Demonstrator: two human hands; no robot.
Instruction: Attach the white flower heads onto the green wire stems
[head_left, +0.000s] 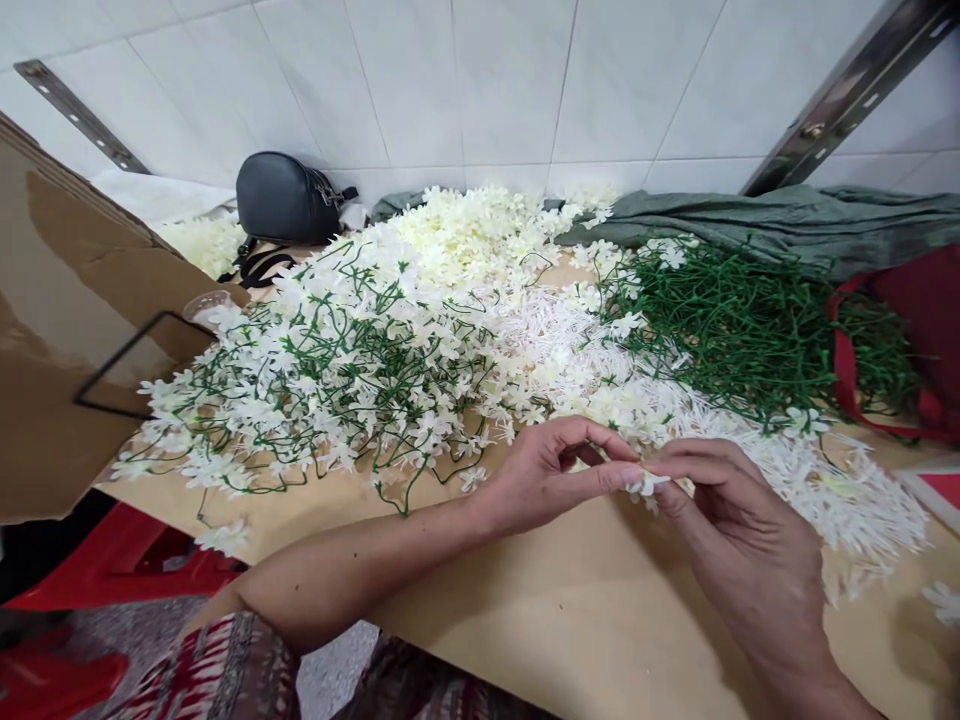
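Observation:
My left hand and my right hand meet over the brown cardboard work surface. Together their fingertips pinch a small white artificial flower. Just beyond the hands lies a spread of loose white flower centres. To the left is a heap of green stems with white flowers attached. Bare green stems are piled at the right. A mound of cream petals sits at the back.
A black bag rests against the white tiled wall. A cardboard sheet leans at the left. Grey-green cloth and a red bag lie at the right. Red plastic stools stand below the surface's left edge.

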